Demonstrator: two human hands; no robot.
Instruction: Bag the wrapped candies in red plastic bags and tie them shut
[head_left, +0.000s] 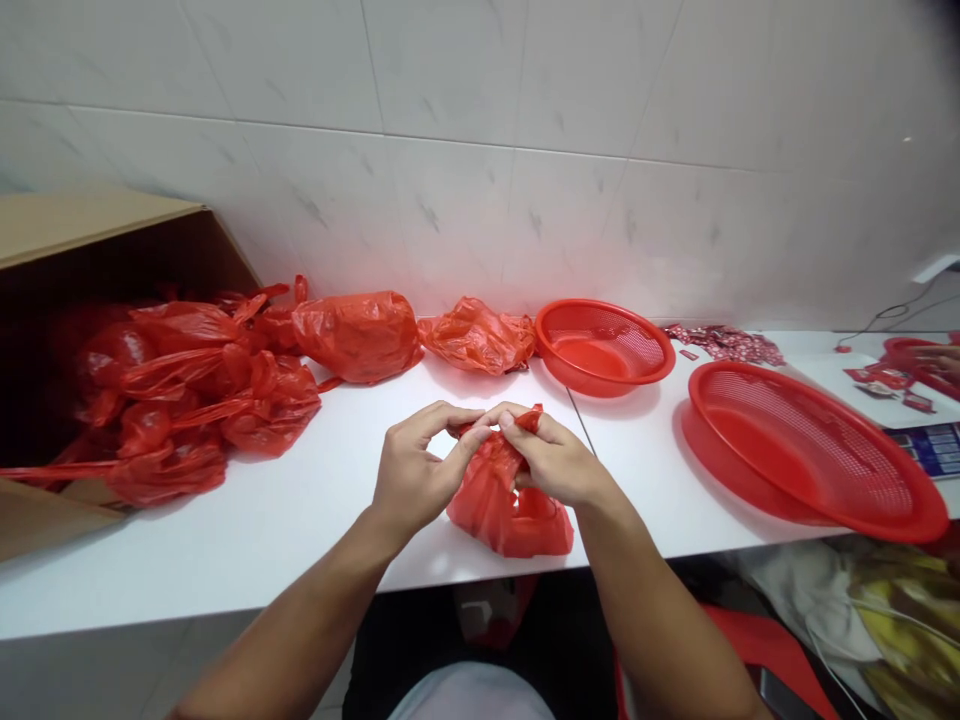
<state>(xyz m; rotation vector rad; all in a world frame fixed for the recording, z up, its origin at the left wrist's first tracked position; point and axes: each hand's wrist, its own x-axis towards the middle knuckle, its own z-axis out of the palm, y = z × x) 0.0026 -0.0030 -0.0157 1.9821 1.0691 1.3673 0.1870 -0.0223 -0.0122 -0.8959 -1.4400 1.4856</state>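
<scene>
A small filled red plastic bag (510, 510) rests on the white table (300, 520) near its front edge. My left hand (416, 470) and my right hand (555, 460) are both closed in a pinch on the bag's top, fingertips meeting above it. The bag's handles are bunched between my fingers. What is inside the bag is hidden.
A cardboard box (82, 250) on its side at the left spills several tied red bags (187, 390). Two more red bags (360, 335) lie by the tiled wall. A small red basket (604, 345) and a large red basket (817, 450) stand right. Another person's hand (941, 360) shows at far right.
</scene>
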